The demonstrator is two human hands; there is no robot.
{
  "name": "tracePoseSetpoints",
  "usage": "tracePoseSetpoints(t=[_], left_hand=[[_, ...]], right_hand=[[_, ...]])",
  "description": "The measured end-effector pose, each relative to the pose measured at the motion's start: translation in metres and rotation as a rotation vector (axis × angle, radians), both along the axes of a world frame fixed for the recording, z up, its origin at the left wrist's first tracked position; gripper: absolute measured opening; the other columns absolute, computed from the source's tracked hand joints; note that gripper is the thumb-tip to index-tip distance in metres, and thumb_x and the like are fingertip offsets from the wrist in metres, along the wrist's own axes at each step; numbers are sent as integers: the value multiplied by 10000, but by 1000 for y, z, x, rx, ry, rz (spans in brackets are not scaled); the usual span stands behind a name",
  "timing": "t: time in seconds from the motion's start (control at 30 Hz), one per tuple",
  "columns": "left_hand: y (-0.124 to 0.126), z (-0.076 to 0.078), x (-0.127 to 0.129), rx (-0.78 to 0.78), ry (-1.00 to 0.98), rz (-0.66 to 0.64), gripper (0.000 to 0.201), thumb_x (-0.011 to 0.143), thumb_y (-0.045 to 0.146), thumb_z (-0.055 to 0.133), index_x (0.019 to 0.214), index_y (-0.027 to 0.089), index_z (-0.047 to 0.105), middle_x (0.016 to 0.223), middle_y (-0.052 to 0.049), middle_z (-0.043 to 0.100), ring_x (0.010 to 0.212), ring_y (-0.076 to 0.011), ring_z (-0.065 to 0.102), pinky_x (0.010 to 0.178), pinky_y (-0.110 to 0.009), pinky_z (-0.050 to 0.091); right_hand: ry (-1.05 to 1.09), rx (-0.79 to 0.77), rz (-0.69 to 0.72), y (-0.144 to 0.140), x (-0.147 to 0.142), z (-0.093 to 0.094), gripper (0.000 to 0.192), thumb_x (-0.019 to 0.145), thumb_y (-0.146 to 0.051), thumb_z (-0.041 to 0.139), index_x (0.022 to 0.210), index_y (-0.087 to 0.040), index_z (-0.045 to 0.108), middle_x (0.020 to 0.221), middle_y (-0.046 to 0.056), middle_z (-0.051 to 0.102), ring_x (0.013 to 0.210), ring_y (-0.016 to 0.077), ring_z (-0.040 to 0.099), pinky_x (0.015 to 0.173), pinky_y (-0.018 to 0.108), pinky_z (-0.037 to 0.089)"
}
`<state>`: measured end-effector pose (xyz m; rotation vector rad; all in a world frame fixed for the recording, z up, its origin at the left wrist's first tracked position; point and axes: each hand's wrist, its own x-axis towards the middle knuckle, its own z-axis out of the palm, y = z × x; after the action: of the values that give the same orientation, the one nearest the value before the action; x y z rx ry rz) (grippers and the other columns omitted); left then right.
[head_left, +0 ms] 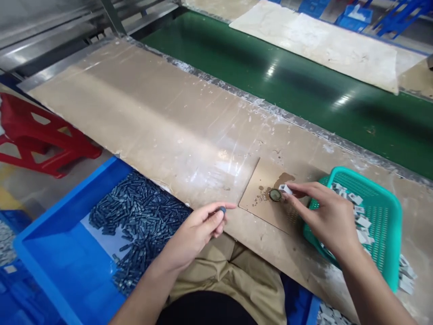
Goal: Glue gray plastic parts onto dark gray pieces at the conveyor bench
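Left hand [199, 228] is pinching a small dark cylindrical piece [222, 210] in a narrow grip over the desk [152, 117] edge, above the blue bin [50, 253] of grey metal pins [135, 212]. Right hand [326, 216] is holding a small white part [285, 188] at its fingertips, just beside a round dark ring [275, 195] lying on the brown pad [260, 198]. Risk: the light pinch is leaving the dark piece liable to slip off the edge onto the lap; the white part could be missing the ring and nudging it. Teal basket [389, 212] is partly blocked by the right wrist; the ring's detail is too small to read.
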<state>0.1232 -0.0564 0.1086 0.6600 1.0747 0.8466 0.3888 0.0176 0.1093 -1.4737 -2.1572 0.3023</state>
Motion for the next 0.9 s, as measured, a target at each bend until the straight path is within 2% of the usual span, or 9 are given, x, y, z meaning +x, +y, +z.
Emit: tracePoseSetpoints(t=[0.07, 0.17, 0.3, 0.37, 0.53, 0.67, 0.8, 0.9], left_hand=[[-8, -4, 1, -16, -36, 37, 286, 833, 325, 602, 1066, 168, 651, 740, -17, 563, 705, -107, 522, 666, -232, 418], [-18, -10, 3, -39, -164, 95, 260, 744, 311, 719, 962, 172, 690, 798, -36, 641, 786, -121, 592, 735, -229, 457], [-23, -13, 7, -59, -218, 223, 206, 647, 247, 802, 826, 179, 726, 725, 9, 626, 684, -42, 553, 643, -127, 433], [-23, -13, 9, -117, -297, 257, 195, 636, 214, 808, 811, 183, 728, 707, 17, 632, 655, -35, 562, 618, -117, 442], [-21, -15, 15, -234, -522, 270, 166, 656, 210, 788, 797, 143, 733, 944, -60, 710, 767, -108, 663, 738, -181, 516], [-17, -15, 19, -315, -647, 271, 136, 710, 151, 742, 836, 110, 713, 853, -54, 695, 778, -130, 666, 759, -226, 537], [-15, -15, 23, -385, -809, 203, 328, 715, 14, 689, 1027, 112, 672, 815, -28, 643, 817, -119, 644, 855, -293, 536], [-15, -14, 28, -405, -918, 157, 293, 729, -20, 652, 1009, 66, 671, 812, -38, 619, 819, -101, 632, 906, -296, 521]], right_hand=[[-28, 5, 30, 0, -3, -1, 195, 869, -361, 571, 949, -210, 665, 871, 35, 678, 744, 179, 637, 662, 295, 492], [-61, 0, 27, -2, -4, -2, 176, 861, -354, 583, 937, -218, 664, 847, 32, 673, 738, 186, 632, 635, 299, 475], [-96, 0, 28, -3, -3, -3, 163, 860, -352, 579, 931, -233, 665, 857, 37, 682, 748, 212, 643, 626, 320, 465], [-119, 0, 22, -3, -3, -4, 163, 859, -357, 577, 919, -235, 666, 862, 42, 684, 756, 224, 647, 620, 326, 458], [-157, 16, 34, -3, -4, -5, 149, 863, -339, 582, 909, -222, 662, 860, 47, 686, 753, 216, 647, 608, 314, 450], [-175, 31, 37, -2, -4, -5, 149, 861, -335, 588, 908, -218, 667, 858, 39, 691, 756, 205, 652, 607, 301, 457], [-176, 69, 48, -1, -3, -5, 151, 851, -324, 602, 881, -198, 681, 841, 37, 698, 730, 189, 654, 570, 281, 449], [-151, 71, 64, 0, -2, -5, 164, 845, -322, 610, 874, -180, 688, 841, 46, 700, 731, 187, 654, 589, 281, 461]])
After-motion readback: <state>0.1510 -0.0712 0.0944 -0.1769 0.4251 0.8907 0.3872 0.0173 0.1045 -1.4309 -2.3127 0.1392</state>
